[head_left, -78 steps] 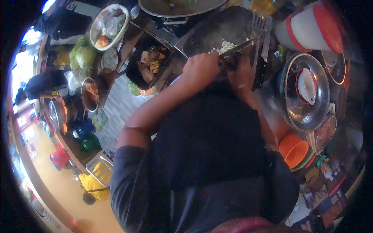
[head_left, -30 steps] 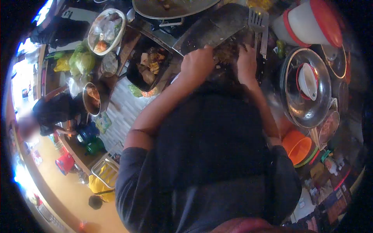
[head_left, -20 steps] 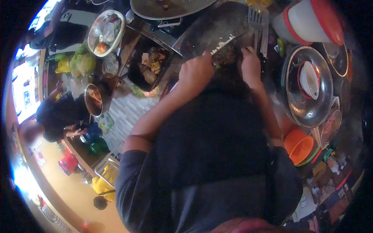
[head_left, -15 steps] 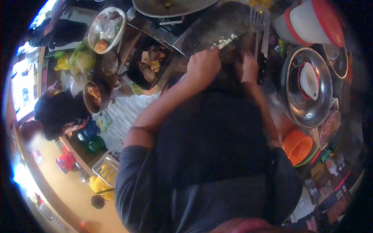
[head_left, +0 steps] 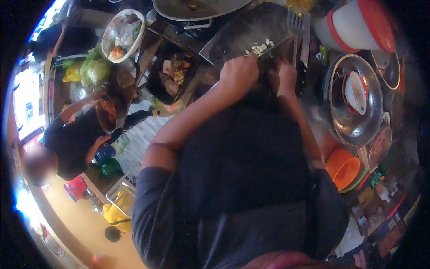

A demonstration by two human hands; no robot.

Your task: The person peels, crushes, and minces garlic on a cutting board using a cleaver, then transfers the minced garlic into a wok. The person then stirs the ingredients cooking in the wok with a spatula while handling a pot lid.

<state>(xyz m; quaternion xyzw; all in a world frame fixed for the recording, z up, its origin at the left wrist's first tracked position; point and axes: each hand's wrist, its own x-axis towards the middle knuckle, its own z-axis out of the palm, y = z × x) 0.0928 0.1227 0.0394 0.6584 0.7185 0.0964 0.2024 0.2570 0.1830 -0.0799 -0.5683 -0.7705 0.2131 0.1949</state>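
My left hand [head_left: 239, 75] is closed in a fist over the dark cutting board [head_left: 233, 38], around what looks like a knife handle. A thin knife blade [head_left: 278, 46] slants up and right from it. Small chopped white pieces, like garlic [head_left: 260, 47], lie along the blade. My right hand [head_left: 284, 77] is just to the right, close to the blade; its fingers are smeared and dark, so I cannot make out their grip. Beyond it lie a slotted turner [head_left: 296, 24] and another knife with a black handle [head_left: 303, 78].
A large pan [head_left: 201, 11] stands beyond the board. To the right are a white bucket with red rim [head_left: 356, 27], a wide metal basin [head_left: 333, 96] and an orange container [head_left: 344, 169]. At left, a dark tray of food [head_left: 172, 78], a white basket [head_left: 123, 36], and a co-worker holding a pot [head_left: 109, 114].
My left hand has shifted slightly right, and the white pieces show a little more. The co-worker has moved right, with one arm now reaching to the pot.
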